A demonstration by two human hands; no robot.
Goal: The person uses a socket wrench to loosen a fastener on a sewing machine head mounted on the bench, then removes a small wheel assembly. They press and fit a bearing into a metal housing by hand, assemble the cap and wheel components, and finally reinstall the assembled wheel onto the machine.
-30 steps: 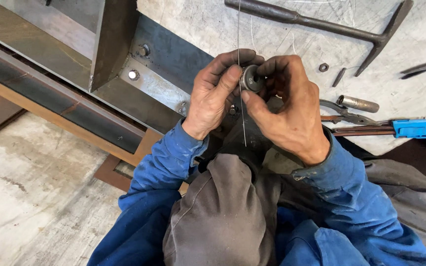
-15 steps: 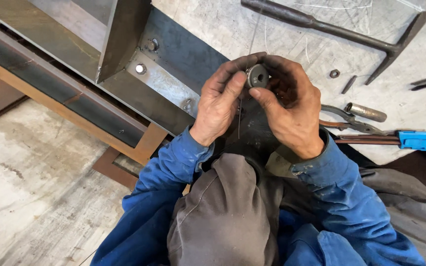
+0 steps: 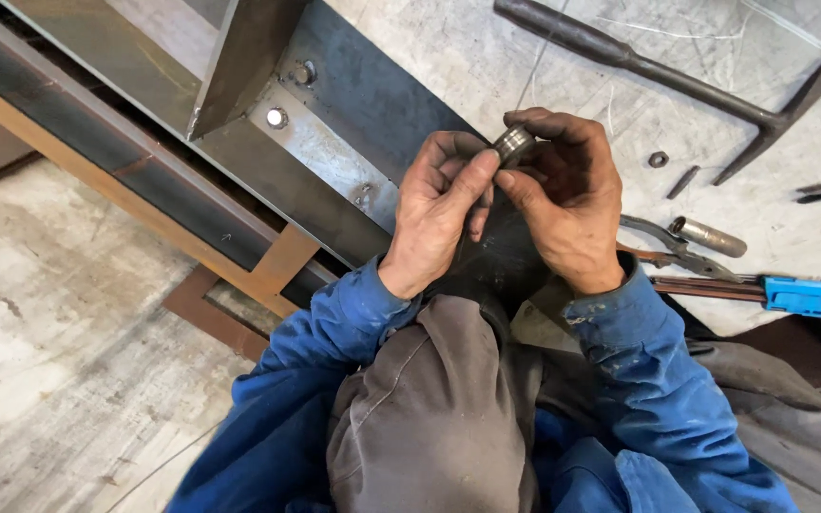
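Small metal ring [image 3: 515, 144] — I'm seeing it pinched at the fingertips.

I'm watching a short, grey steel ring, dull and worn, sitting tilted between the thumb of the left hand [image 3: 439, 214] and the fingers of the right hand [image 3: 567, 204] — hovering above the dark steel plate [image 3: 372, 95].

No packages, labels, signs or screens show anywhere here; only bare metal parts, tools and concrete floor appear.

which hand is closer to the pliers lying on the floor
Right. The right hand is just beside the pliers, holding the small metal ring; the left hand is farther off, beyond it.
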